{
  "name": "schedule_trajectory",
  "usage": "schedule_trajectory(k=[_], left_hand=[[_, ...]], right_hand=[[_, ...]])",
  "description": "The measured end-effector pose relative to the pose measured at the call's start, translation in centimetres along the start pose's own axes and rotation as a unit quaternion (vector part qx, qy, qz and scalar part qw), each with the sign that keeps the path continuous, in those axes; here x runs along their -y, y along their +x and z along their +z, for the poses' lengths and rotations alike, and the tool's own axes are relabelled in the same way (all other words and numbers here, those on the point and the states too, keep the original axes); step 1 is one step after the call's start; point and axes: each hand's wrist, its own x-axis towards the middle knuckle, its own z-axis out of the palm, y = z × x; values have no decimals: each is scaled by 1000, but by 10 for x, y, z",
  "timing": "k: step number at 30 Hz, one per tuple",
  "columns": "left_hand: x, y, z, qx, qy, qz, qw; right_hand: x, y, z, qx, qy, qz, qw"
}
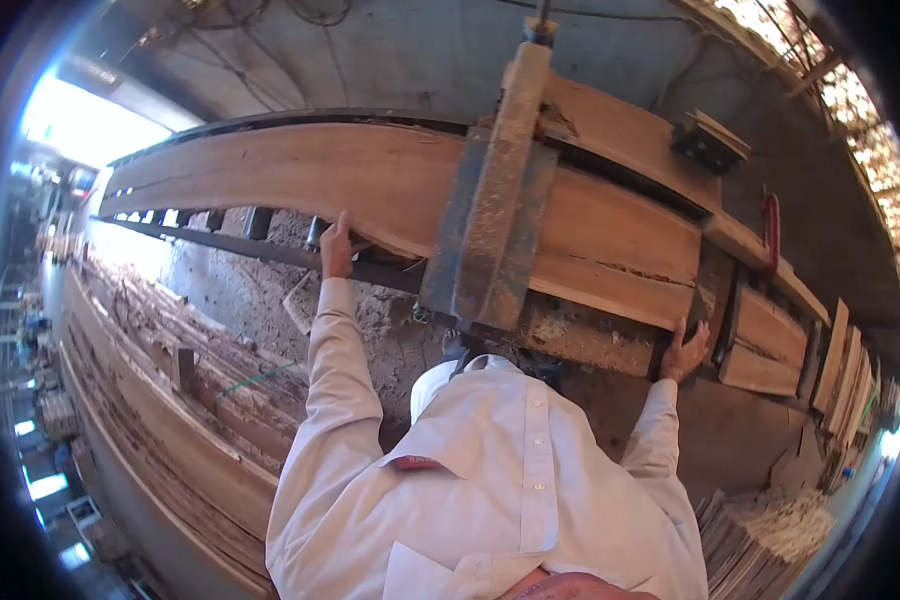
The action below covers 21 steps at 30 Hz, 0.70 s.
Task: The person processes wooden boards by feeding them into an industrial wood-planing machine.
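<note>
Roller bench [270, 250] carries the plank [290, 165], near edge at left hand [337, 248].

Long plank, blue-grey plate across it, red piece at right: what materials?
Long plank: wood, seemingly unfinished; grain and cracks show. Blue-grey plate: probably painted steel, worn to brownish patches. Red piece: likely painted metal, from its even colour; could be plastic.

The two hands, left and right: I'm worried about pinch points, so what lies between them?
Between left hand and right hand, the head view shows a worn metal frame standing across the work, with wood visible either side.
</note>
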Motion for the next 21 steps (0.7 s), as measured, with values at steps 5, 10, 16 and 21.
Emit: schedule_trajectory(k=[5, 10, 16, 21], left_hand=[[1, 2, 2, 11, 8, 2, 1000], [-3, -4, 3, 6, 17, 21, 1000], [4, 6, -1, 0, 16, 6, 1000], [6, 6, -2, -16, 37, 13, 999]], right_hand=[[11, -2, -5, -5, -10, 17, 1000], [14, -4, -4, -6, -8, 17, 1000], [11, -3, -2, -6, 8, 15, 1000], [7, -2, 1, -16, 10, -2, 1000]])
